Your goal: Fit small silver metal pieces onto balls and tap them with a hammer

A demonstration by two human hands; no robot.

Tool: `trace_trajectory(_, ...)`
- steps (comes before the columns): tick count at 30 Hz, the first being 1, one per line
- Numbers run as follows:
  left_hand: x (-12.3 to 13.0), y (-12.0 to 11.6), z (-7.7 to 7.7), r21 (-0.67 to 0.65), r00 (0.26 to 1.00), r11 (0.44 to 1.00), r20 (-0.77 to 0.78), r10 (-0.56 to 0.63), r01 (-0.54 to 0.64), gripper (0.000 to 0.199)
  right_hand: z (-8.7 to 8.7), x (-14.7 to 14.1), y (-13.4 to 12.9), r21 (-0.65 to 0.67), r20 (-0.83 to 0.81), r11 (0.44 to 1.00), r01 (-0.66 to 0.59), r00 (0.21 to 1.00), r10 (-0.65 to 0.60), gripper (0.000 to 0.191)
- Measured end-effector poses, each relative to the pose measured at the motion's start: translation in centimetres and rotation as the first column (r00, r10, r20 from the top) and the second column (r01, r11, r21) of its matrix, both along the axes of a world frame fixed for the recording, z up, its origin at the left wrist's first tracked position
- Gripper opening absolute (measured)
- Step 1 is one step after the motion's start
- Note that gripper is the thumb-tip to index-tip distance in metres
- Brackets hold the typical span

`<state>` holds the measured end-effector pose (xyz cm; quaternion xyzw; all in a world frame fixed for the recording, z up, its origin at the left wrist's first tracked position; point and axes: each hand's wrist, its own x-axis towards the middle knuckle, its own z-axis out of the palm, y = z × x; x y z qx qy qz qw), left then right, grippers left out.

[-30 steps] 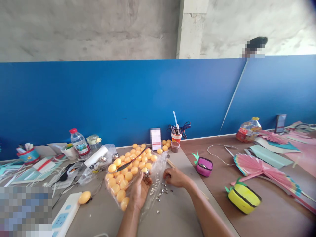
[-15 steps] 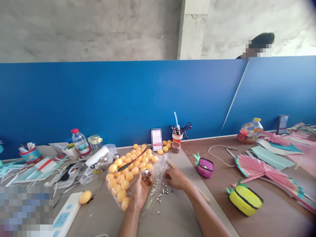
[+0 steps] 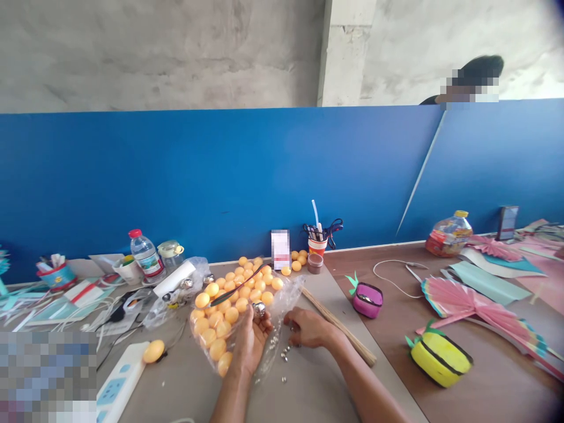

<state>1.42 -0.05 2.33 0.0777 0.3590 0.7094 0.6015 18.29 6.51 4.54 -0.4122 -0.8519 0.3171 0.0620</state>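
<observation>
L hand (image 3: 251, 338) w/ silver ball (image 3: 259, 309) nr bagged orange balls (image 3: 217, 350), R hand (image 3: 309, 328) by sm. silver beads (image 3: 285, 355)

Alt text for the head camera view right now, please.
A person's left hand holds a shiny silvery ball beside orange balls in clear plastic; the right hand hovers by small metallic pieces on a cluttered desk.

We hold a shiny, round, silver-coloured ball (image 3: 259, 309) in our left hand (image 3: 251, 335). Small, shiny, silver-coloured beads (image 3: 284, 356) lie loosely scattered beside our right hand (image 3: 308, 328).
</observation>
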Motion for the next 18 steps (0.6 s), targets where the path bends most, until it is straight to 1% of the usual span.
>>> trace_trajectory(1,0.0,0.0,0.0,0.003,1.000,1.000,-0.003,-0.003,0.003,0.022,0.0,-0.2,-0.1,0.000,0.012,1.000,-0.002,1.000,0.002,0.037)
trace_trajectory(5,0.0,-0.2,0.4,0.003,1.000,1.000,-0.018,-0.013,0.013,0.019,-0.3,-0.8,-0.3,0.014,0.033,1.000,-0.009,0.999,0.009,0.019)
trace_trajectory(9,0.1,-0.2,0.6,0.008,1.000,1.000,-0.016,-0.018,0.018,0.017,-0.8,-1.1,-0.4,0.079,0.011,0.997,-0.012,1.000,0.012,0.016)
trace_trajectory(11,0.1,-0.2,0.6,0.011,1.000,1.000,-0.009,-0.026,0.026,0.018,-1.1,-1.0,-0.2,0.078,-0.037,0.997,-0.007,0.999,0.010,0.014)
trace_trajectory(13,0.0,-0.2,0.5,0.004,1.000,1.000,-0.003,-0.023,0.023,0.019,-1.1,-1.0,0.0,0.015,-0.124,1.000,-0.002,0.992,0.004,0.012)
trace_trajectory(15,0.0,-0.1,0.4,-0.005,1.000,1.000,0.006,-0.010,0.010,0.020,-1.0,-0.9,0.2,-0.101,-0.248,0.995,-0.016,0.969,-0.010,0.009)
trace_trajectory(17,-0.1,0.0,0.2,-0.006,1.000,1.000,0.018,0.004,-0.004,0.024,-0.8,-0.9,0.2,-0.255,-0.391,0.966,-0.045,0.918,-0.061,0.006)
trace_trajectory(18,-0.1,0.0,0.1,-0.003,1.000,1.000,0.023,0.011,-0.011,0.025,-0.7,-0.9,0.1,-0.328,-0.466,0.942,-0.072,0.880,-0.095,0.009)
